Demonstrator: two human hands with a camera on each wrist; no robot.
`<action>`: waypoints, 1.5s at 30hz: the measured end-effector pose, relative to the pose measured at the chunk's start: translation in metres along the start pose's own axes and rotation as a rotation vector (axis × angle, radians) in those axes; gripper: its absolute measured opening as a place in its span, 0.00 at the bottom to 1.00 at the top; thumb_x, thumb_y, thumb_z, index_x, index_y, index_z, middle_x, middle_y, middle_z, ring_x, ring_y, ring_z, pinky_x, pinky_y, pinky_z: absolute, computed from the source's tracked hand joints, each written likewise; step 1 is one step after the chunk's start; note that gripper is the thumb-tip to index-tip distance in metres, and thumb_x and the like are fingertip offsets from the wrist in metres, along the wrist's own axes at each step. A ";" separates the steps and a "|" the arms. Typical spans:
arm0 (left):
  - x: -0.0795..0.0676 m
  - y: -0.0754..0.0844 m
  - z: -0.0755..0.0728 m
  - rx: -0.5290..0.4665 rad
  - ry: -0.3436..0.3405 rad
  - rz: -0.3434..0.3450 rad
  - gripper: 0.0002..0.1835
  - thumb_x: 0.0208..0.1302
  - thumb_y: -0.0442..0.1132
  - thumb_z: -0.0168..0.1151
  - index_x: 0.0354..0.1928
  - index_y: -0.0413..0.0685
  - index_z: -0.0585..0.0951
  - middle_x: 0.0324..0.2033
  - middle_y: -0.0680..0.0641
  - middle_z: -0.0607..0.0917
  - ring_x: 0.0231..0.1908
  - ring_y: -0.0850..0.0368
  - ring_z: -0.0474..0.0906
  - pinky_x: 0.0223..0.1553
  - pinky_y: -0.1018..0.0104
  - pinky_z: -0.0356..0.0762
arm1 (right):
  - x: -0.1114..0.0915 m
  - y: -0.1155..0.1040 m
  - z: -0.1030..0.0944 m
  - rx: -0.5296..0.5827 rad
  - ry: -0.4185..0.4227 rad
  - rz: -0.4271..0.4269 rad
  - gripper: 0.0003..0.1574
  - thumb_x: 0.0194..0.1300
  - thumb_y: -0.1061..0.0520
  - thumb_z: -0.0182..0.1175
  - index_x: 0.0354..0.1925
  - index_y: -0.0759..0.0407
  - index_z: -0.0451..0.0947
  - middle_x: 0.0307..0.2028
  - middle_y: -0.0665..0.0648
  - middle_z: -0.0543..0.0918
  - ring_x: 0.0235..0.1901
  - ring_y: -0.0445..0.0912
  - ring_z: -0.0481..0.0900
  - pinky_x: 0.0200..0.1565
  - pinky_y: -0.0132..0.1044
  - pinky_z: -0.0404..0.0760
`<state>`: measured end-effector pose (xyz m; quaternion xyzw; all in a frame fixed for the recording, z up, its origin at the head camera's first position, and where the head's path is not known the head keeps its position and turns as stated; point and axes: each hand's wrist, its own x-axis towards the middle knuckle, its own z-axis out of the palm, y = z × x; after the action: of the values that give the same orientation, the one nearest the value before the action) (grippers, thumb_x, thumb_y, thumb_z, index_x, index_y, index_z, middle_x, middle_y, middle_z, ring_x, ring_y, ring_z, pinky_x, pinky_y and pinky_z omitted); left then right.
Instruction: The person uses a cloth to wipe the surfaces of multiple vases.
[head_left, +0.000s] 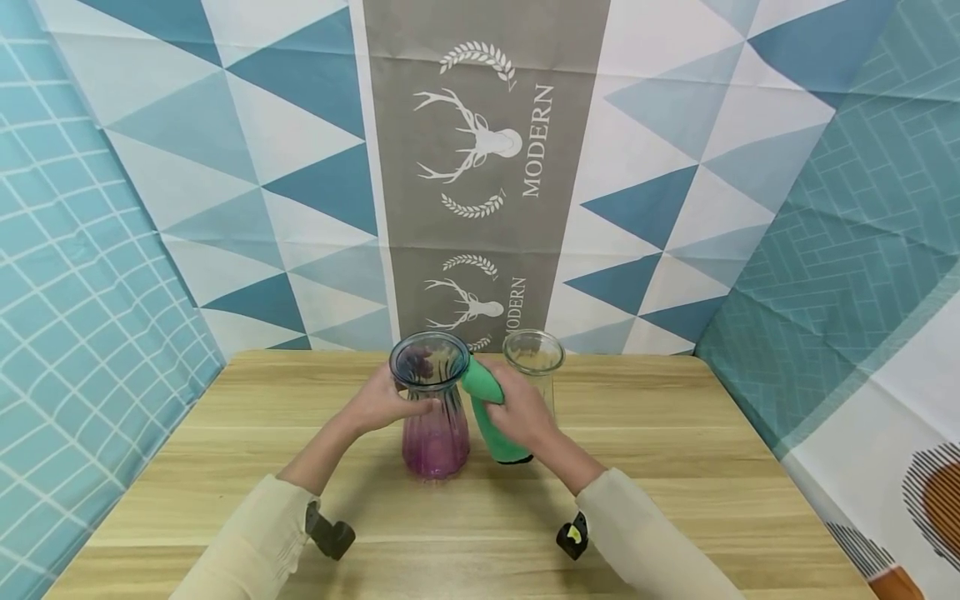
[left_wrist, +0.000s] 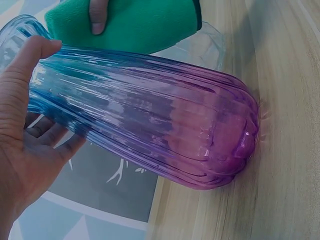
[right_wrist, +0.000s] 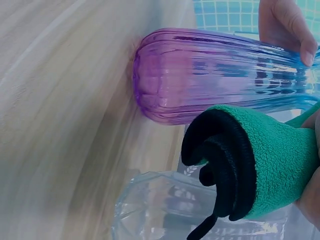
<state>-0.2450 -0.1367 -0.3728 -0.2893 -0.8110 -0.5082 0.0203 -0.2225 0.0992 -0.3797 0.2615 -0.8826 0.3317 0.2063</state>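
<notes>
From the head view, my left hand (head_left: 386,403) holds the flared neck of a ribbed glass vase, blue at the rim and fading to pink-purple at the base (head_left: 437,437), thumb in front. The vase is roughly upright, its base at the pale wood-grain table (head_left: 465,542). At three o'clock from it, my right hand (head_left: 519,404) grips a bunched green towelling cloth with black edging (head_left: 491,435), whose upper end appears to meet the vase's rim. At two o'clock, behind that hand, is a plain clear glass vase (head_left: 546,387). My right forearm or the cloth could knock it if I swing outward.

In the left wrist view, the coloured vase's mouth points to ten o'clock and its base to four. My thumb lies along one side of the neck, fingers on the other; smooth glass could slide if that pinch slackens or the cloth tugs. The cloth sits at twelve o'clock.

In the right wrist view, the coloured vase's base points to nine o'clock. The cloth hangs at five o'clock from it, a black loose end dangling over the clear vase; that end could catch there, I judge. Whether they touch, I cannot tell.
</notes>
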 end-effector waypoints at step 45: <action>0.001 0.001 -0.003 -0.054 -0.063 -0.008 0.41 0.48 0.32 0.69 0.65 0.47 0.61 0.55 0.38 0.76 0.55 0.41 0.74 0.56 0.49 0.75 | -0.032 0.030 0.023 -0.291 -0.388 -0.078 0.37 0.51 0.64 0.62 0.61 0.54 0.69 0.55 0.54 0.79 0.53 0.50 0.77 0.54 0.45 0.77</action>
<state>-0.2459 -0.1385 -0.3699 -0.3023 -0.7983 -0.5207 -0.0150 -0.2199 0.1129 -0.4271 0.3218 -0.9334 0.1362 0.0812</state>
